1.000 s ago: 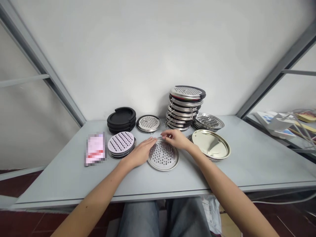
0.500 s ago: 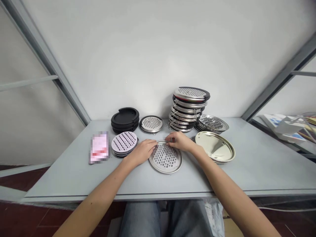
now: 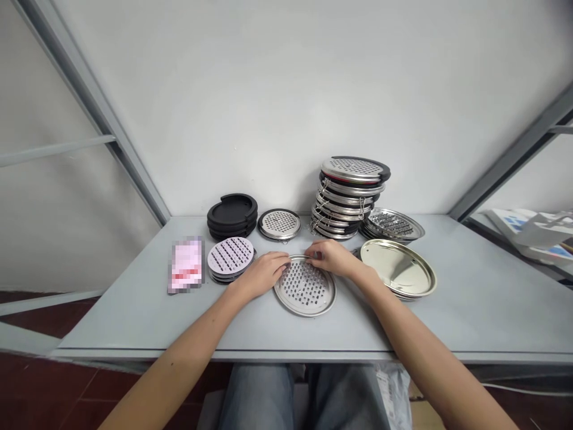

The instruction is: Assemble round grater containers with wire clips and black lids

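Observation:
A round metal grater disc [image 3: 305,286] with rows of holes lies at the middle of the table, near its front. My left hand [image 3: 264,273] grips the disc's far left rim with bent fingers. At the far right rim, my right hand [image 3: 333,258] pinches the edge between thumb and fingers. Left of my left hand stands a short stack topped by a pale lilac slotted disc [image 3: 230,255]. Shallow gold-coloured metal lids [image 3: 396,269] are piled to the right of my right hand, close to the wrist.
Along the wall stand black rings [image 3: 233,215], a black-rimmed grater [image 3: 280,224], a tall leaning stack of clipped graters [image 3: 351,197] and more metal grater discs [image 3: 394,224]. A blurred pink packet [image 3: 186,263] lies at left. Grey frame posts [image 3: 514,146] rise at both sides.
The view has turned slightly, so everything sits a little further right. Both hands keep their places on the grater disc's rim.

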Tool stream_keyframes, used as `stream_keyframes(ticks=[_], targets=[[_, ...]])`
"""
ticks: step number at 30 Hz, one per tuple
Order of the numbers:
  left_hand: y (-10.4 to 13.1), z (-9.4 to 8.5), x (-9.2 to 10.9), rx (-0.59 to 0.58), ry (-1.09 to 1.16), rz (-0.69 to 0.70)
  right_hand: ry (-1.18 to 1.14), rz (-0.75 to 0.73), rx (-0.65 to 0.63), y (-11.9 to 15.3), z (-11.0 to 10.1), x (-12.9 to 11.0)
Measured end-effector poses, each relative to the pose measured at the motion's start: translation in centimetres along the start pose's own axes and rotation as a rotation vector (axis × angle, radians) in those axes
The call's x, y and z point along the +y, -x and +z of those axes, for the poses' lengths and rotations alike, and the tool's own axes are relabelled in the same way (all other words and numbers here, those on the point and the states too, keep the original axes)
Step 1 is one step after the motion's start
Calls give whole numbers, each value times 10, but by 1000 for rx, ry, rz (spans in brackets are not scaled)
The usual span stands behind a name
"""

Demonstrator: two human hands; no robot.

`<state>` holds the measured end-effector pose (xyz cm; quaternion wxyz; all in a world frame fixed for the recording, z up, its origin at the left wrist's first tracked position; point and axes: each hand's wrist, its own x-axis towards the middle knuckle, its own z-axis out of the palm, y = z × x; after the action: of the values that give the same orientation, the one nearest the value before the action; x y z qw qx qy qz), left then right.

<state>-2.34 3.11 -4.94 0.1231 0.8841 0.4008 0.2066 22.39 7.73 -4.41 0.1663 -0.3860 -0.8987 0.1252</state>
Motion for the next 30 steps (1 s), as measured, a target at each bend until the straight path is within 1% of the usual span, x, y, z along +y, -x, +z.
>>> stream_keyframes(ticks=[7,19,24,27,30], targets=[[-1,-2,2,14,-2,0,105,-25,5,1,0,-2],[-2,0,-1,16,41,35,86,-70,8,0,3,-2],[-2,-1,-2,11,41,37,-7,-34,13,0,2,0],[-2,0,-3,9,36,33,-81,-8,-5,0,2,1],[-2,0,-3,13,33,32,-103,-2,-30,0,1,1]])
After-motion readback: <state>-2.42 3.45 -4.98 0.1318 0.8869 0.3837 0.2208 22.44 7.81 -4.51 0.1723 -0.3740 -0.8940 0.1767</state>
